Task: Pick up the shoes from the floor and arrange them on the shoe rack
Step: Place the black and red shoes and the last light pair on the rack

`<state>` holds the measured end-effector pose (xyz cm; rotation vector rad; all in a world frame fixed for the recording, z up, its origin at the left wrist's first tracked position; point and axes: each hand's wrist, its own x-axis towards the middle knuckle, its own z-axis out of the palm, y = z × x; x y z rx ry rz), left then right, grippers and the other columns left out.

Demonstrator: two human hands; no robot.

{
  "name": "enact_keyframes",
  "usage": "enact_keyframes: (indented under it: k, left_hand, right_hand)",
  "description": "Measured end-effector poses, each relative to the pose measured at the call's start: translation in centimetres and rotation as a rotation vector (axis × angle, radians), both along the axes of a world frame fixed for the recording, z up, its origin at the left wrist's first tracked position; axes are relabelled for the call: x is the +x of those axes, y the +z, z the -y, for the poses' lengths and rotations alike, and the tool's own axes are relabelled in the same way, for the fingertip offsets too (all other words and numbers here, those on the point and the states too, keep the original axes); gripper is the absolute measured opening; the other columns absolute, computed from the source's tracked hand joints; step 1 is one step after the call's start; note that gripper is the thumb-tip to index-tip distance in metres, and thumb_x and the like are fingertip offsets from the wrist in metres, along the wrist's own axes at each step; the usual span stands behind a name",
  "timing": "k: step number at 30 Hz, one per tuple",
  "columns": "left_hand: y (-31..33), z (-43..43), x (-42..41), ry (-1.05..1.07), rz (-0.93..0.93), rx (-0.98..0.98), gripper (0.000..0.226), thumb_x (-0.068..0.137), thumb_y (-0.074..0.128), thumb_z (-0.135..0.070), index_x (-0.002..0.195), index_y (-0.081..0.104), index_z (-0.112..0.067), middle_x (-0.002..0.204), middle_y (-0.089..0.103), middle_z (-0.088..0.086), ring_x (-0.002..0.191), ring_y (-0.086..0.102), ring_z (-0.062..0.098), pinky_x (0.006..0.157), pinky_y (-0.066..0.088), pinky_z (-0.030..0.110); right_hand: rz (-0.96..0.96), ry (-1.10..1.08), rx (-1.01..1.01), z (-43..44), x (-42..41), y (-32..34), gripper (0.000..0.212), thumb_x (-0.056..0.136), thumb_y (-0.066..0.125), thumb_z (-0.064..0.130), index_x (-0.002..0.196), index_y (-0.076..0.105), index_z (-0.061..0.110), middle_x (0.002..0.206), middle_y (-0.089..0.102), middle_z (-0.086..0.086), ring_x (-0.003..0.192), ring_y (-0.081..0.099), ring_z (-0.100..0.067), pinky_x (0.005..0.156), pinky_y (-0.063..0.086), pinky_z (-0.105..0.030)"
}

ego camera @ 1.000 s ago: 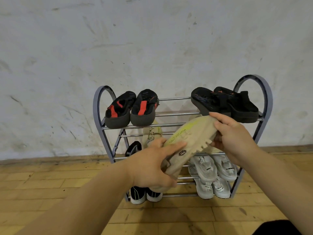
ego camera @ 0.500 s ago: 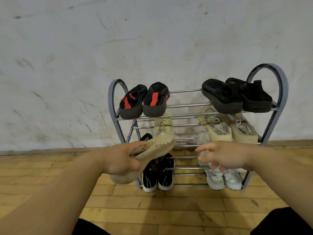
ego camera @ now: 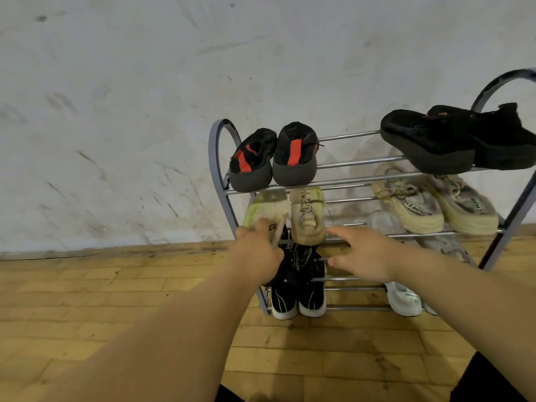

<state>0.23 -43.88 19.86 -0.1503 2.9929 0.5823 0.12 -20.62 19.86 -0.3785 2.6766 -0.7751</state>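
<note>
Gripping beige shoe [ego camera: 268, 207], left fingers [ego camera: 264, 225] curled.

a scuffed white wall [ego camera: 116, 111] (grey streaks all over) above a worn wooden skirting board [ego camera: 116, 250]

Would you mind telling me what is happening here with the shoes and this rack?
A person is filling a shoe rack that stands against the wall. The left hand grips a beige shoe at its heel on the left end of the middle shelf, beside its mate. The right hand hovers open in front of that shelf, holding nothing. A black and red pair and black sandals sit on top. No shoes are visible on the floor.
</note>
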Motion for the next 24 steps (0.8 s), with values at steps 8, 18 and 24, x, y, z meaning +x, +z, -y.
enact_keyframes:
  k: [8, 18, 24]
  left_hand:
    - [-2.4, -0.4, -3.9, 0.012, -0.04, 0.108, 0.061, 0.095, 0.057, -0.039, 0.15, 0.03, -0.034, 0.138, 0.038, 0.016, 0.112, 0.056, 0.044, 0.092, 0.05, 0.045]
    - [-3.2, 3.1, -5.1, -0.161, 0.21, 0.26, 0.122, 0.067, 0.089, -0.052, 0.162, 0.014, -0.037, 0.161, 0.029, 0.001, 0.143, 0.04, 0.029, 0.109, 0.042, 0.038]
    - [-3.5, 3.4, -5.0, -0.157, 0.151, 0.258, 0.097, 0.075, 0.081, -0.043, 0.155, 0.027, -0.035, 0.141, 0.047, 0.005, 0.117, 0.059, 0.029, 0.09, 0.051, 0.032]
  right_hand:
    - [-0.129, -0.001, 0.05, 3.2, -3.2, -2.7, 0.08, 0.1, 0.059, 0.04, 0.164, 0.012, 0.039, 0.169, 0.017, -0.006, 0.151, 0.028, -0.027, 0.119, 0.027, -0.033]
    - [-0.12, -0.003, 0.072, 3.2, -5.0, -4.8, 0.07, 0.105, 0.05, 0.031, 0.164, 0.012, 0.039, 0.169, 0.024, -0.002, 0.151, 0.029, -0.026, 0.117, 0.028, -0.031]
    - [-0.119, -0.014, 0.067, 3.2, -5.2, -5.1, 0.07, 0.105, 0.052, 0.032, 0.163, 0.015, 0.038, 0.167, 0.028, -0.002, 0.148, 0.033, -0.025, 0.115, 0.029, -0.029]
